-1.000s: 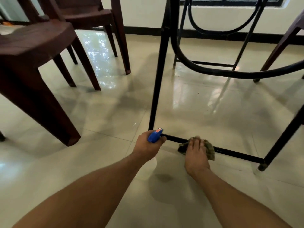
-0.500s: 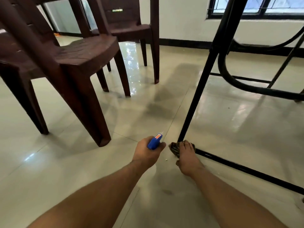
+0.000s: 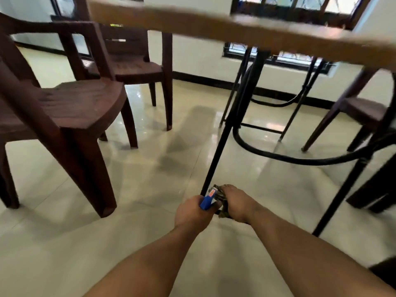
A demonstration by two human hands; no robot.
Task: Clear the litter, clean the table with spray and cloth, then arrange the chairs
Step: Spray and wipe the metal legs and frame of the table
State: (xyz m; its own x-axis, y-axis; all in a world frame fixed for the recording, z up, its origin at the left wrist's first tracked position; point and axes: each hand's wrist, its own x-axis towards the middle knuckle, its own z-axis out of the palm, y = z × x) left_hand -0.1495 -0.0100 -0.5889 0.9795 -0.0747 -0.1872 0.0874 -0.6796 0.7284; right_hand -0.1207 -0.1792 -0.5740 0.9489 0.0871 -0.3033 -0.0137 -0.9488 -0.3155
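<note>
Low viewpoint, near floor level, frame motion-blurred. Left hand (image 3: 192, 213) at lower centre of the frame, fingers wrapped round the spray bottle (image 3: 207, 200); only its blue trigger head with an orange label shows, the body is hidden inside the fist. Right hand (image 3: 235, 203) just beside it, touching or nearly so, fingers curled over the cloth (image 3: 219, 195), pressing it against the foot of the black table leg (image 3: 227, 133) where the leg meets the floor. Cloth is dark, mottled, bunched; most of it is hidden under the hand. Table top (image 3: 235, 28) runs across the upper frame, blurred, underside toward the camera. Brown plastic chair (image 3: 70, 108) at left, a second chair (image 3: 132, 65) behind it at upper left, part of a third chair (image 3: 364, 110) at right edge. Glossy tiled floor (image 3: 64, 243) throughout. Risks as I judge them: the two hands are crowded at the leg base, so the nozzle could knock the metal or a squeeze could wet the tiles, leaving a slick patch on an already shiny floor. Head sits close under the table edge; rising carelessly could mean a bump. A hard rub on the thin leg might shift the table. The near chair leg stands close to the left forearm, so a backward swing could catch it.
</note>
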